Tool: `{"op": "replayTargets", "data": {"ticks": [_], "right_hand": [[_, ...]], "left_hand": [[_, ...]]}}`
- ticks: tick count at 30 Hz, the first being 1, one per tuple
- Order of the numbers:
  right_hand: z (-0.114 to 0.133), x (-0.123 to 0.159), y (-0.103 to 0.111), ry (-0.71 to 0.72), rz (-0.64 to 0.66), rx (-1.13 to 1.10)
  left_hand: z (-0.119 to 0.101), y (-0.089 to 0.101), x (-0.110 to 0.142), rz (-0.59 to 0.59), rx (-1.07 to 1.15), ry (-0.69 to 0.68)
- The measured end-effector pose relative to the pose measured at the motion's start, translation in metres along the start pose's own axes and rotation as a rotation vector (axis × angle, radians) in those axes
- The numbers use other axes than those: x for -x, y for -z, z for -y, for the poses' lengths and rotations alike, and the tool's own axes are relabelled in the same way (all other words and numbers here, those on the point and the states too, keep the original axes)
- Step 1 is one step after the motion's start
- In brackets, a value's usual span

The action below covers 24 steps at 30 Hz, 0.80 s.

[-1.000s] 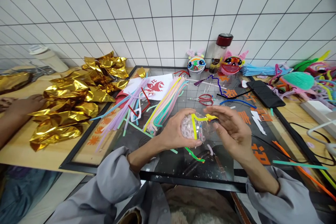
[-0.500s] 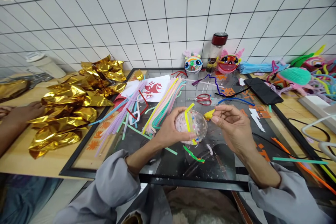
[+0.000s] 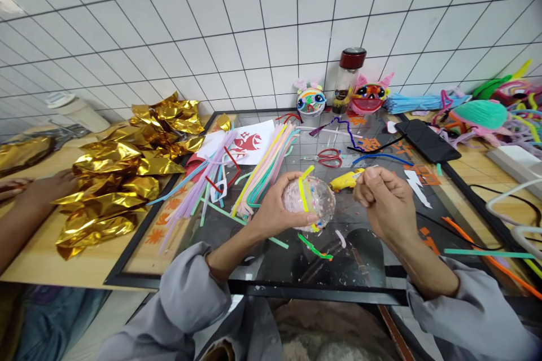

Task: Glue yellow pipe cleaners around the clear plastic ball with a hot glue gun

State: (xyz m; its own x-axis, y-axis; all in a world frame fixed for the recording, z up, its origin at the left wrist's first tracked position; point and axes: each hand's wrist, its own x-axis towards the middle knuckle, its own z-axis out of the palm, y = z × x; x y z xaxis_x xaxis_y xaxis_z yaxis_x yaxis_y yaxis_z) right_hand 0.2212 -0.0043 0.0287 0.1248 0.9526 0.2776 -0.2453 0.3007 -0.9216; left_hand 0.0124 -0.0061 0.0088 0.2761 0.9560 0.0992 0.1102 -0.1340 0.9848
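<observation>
My left hand is closed round a clear round ball with pale, speckled material on its left half. A bright yellow strip runs over the ball, its upper end sticking out. To the right, my right hand is raised with its fingers curled and thumb pressed on them; whatever they pinch is hidden or too small to name. Just left of those fingers is a yellow object with dark marks, its right end behind them. A green and orange fuzzy piece and a pale scrap lie below the ball.
Bundled pipe cleaners, red-handled scissors and a phone lie around the dark mat. Behind stand a lidded bottle and two decorated face balls. Crumpled gold foil covers the left, beside another person's hand.
My right hand has drawn back to the right and its fingers have curled in, exposing more of the yellow object. My left hand keeps the ball in nearly the same place.
</observation>
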Motion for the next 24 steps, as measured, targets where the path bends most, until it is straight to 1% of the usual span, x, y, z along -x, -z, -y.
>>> {"op": "replayTargets", "data": {"ticks": [6, 12, 15, 17, 19, 21, 22, 24], "right_hand": [[-0.002, -0.002, 0.005, -0.044, 0.015, 0.008], [-0.003, -0.002, 0.005, -0.032, 0.017, 0.018], [-0.004, -0.003, 0.007, 0.005, -0.012, 0.033], [-0.005, -0.006, 0.012, 0.071, -0.053, 0.074], [-0.005, -0.01, 0.021, 0.16, -0.116, 0.189], [-0.005, -0.016, 0.032, 0.227, -0.171, 0.397], [-0.006, -0.019, 0.039, 0.245, -0.178, 0.528], [-0.007, -0.025, 0.051, 0.303, -0.122, 0.799]], "left_hand": [[-0.002, 0.0, 0.0, 0.001, -0.022, -0.003], [-0.004, 0.0, 0.001, -0.008, -0.015, -0.02], [-0.004, -0.001, 0.001, -0.007, -0.015, -0.026], [-0.004, 0.0, 0.001, -0.012, -0.02, -0.025], [-0.004, 0.001, 0.001, -0.035, -0.018, -0.032], [-0.003, 0.004, 0.0, -0.082, -0.02, -0.055], [-0.002, 0.005, -0.001, -0.11, -0.031, -0.072], [0.0, 0.008, -0.004, -0.174, -0.043, -0.1]]}}
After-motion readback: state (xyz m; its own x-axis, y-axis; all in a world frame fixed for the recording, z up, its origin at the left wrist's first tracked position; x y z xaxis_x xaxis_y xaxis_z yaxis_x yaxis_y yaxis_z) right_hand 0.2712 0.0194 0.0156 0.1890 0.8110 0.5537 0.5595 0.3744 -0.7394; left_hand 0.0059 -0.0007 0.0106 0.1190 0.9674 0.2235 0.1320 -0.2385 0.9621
